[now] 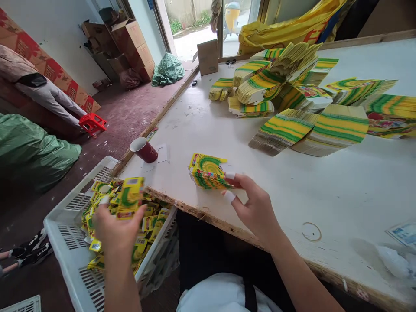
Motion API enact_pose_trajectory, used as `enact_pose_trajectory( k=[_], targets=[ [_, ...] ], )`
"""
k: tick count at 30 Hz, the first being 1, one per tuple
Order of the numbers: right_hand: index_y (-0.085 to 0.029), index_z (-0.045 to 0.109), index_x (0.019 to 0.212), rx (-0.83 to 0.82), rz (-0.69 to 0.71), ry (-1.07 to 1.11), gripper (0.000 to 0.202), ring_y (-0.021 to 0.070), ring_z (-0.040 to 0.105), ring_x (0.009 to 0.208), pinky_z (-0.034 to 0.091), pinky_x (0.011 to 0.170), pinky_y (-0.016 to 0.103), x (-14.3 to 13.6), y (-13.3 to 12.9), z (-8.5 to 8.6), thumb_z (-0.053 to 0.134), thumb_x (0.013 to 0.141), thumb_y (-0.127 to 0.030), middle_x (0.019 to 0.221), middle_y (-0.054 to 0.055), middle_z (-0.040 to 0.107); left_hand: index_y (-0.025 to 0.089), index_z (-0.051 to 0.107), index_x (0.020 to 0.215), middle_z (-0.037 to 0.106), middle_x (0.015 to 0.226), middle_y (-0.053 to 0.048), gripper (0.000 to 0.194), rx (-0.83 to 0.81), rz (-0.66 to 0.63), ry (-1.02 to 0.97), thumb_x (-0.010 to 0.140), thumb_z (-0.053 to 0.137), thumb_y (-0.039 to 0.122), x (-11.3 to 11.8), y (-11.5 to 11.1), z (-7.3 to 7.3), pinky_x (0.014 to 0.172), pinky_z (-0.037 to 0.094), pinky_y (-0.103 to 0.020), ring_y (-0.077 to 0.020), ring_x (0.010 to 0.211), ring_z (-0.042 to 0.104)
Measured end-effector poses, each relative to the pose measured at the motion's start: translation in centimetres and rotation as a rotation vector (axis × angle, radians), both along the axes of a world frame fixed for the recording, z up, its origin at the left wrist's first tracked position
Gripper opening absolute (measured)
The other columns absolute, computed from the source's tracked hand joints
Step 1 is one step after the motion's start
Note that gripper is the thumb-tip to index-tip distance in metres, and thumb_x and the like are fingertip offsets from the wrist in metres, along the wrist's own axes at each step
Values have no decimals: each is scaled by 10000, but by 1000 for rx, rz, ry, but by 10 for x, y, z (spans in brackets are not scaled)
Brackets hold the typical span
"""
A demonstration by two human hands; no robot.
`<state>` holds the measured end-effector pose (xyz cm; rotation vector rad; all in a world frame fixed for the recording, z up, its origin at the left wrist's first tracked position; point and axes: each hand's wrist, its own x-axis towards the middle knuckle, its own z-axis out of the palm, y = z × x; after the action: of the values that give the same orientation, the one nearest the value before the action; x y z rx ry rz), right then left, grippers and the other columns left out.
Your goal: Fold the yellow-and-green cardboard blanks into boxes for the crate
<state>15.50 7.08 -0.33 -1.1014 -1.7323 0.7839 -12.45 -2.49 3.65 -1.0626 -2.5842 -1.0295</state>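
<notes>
Over the white crate point(76, 260) at the lower left, my left hand point(118, 225) holds a small yellow and green box point(130, 196) between thumb and fingers. Many similar small boxes point(143, 245) lie heaped in the crate below it. My right hand point(251, 203), with white covers on thumb and a fingertip, is at the right end of a stack of flat yellow and green cartons point(208, 171) on the white table point(201, 130). Its thumb and finger are around the stack's near right edge, apart from each other.
A dark red cup point(144, 150) lies tilted near the table's left edge. Piles of flat cartons point(286, 125) cover the back right. A rubber band point(312, 232) lies at the right front. Behind stand a cardboard box point(207, 57) and a yellow bag point(286, 32). A person point(48, 93) stands at the left.
</notes>
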Motion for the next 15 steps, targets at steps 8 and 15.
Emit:
enact_pose_trajectory(
  k=[8,15],
  targets=[
    [-206,602,1009,49,-127,-363,320,317,587,895,493,820,477,-29,35,-2,597,734,-45,933,113,663,227,589,1167,635,1258,-113,596,107,-373,-560,682,782,515,41,9,-22,1072,433,-487,-315,1232,577],
    [-255,467,1092,-289,218,119,408,148,529,662,459,597,262,-11,-10,24,659,744,-161,801,-37,517,298,529,1293,630,1215,-88,871,514,-680,-1258,601,722,791,122,28,-30,911,534,-383,-279,1151,605]
  ],
)
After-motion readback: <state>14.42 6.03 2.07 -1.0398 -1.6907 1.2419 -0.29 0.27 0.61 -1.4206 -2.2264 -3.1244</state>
